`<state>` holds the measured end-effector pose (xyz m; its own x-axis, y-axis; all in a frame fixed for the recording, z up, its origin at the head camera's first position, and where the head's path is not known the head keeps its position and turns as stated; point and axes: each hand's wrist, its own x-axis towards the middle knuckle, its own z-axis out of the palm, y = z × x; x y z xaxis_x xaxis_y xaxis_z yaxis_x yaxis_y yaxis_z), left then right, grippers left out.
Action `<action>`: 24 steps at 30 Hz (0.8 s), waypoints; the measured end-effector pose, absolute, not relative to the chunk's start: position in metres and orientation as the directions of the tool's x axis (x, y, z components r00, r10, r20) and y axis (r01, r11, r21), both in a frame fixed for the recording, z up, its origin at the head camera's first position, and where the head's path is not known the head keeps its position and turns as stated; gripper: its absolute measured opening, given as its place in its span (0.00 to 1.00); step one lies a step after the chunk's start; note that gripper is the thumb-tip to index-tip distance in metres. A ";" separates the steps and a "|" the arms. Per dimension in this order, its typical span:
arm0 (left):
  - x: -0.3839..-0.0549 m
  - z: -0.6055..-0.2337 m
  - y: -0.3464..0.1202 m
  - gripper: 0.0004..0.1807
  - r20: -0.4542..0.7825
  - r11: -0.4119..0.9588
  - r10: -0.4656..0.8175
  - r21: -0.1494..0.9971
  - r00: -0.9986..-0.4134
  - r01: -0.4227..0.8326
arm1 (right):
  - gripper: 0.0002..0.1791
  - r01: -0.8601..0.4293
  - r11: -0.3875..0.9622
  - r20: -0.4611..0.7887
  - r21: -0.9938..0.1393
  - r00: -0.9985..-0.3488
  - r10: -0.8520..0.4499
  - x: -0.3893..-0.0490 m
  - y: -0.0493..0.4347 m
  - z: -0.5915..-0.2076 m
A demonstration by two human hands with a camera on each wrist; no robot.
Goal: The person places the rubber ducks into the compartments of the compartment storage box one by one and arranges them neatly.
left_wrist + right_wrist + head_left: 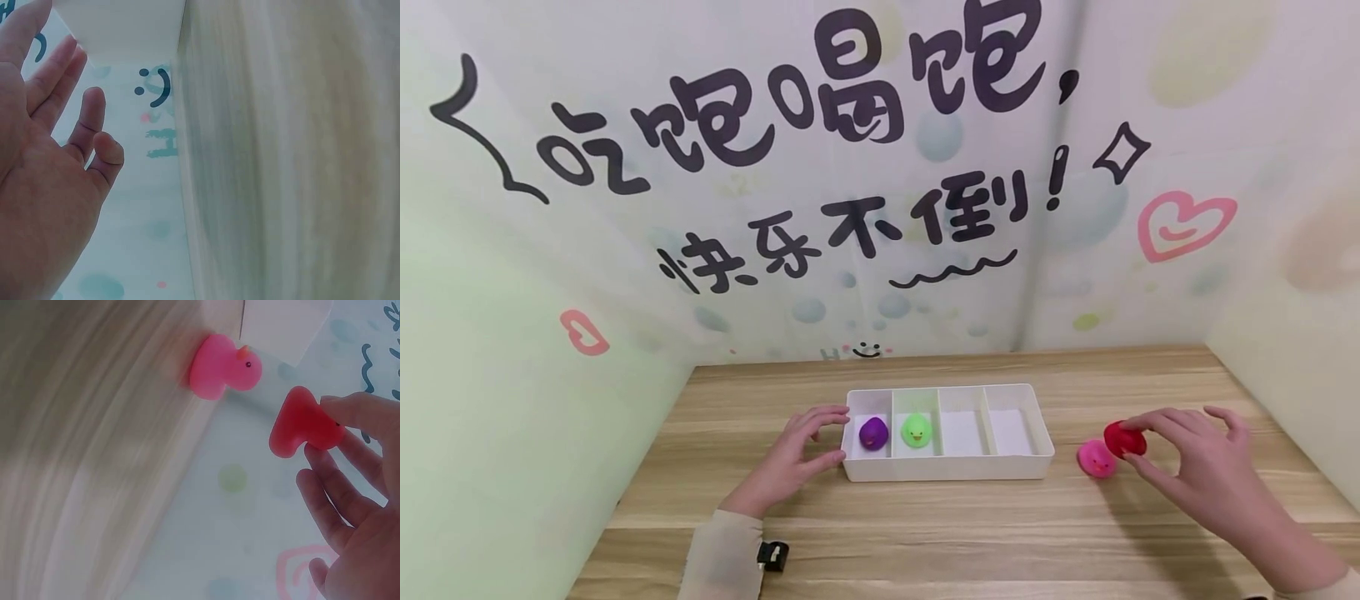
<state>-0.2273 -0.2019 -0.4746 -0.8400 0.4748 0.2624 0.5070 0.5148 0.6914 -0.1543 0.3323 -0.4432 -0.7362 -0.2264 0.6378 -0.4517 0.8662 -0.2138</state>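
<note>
A red rubber duck (301, 423) is pinched between the thumb and fingers of my right hand (1206, 454), just above the table. Beside it a pink rubber duck (1097, 459) sits upright on the wood, its orange beak showing in the right wrist view. My left hand (790, 458) touches the left end of a white divided box (943, 468), its fingers extended along that end. Inside the box, a purple duck (873, 433) occupies the leftmost compartment and a light green duck (917, 431) the one beside it. Nothing lies in the two right compartments.
The wood-grain table (925, 533) meets a printed backdrop (880, 317) with dark lettering at the back. Pale walls stand on both sides. A black clip-like piece (773, 556) is at my left sleeve (724, 554).
</note>
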 end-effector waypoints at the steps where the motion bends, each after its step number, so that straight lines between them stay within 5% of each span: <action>1: -0.227 -0.475 -0.202 0.27 0.262 0.517 0.474 0.690 -0.841 0.507 | 0.29 -0.457 0.863 0.641 -0.215 -0.733 -0.228 -0.155 0.331 -0.443; 24: -0.226 -0.471 -0.201 0.27 0.258 0.523 0.479 0.683 -0.839 0.509 | 0.27 -0.492 0.836 0.650 -0.244 -0.723 -0.236 -0.169 0.301 -0.431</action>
<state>-0.2256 -0.2011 -0.4708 -0.8390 0.4787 0.2585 0.5091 0.5234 0.6833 -0.1689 0.3010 -0.4309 -0.7228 -0.2358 0.6496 -0.4919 0.8358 -0.2439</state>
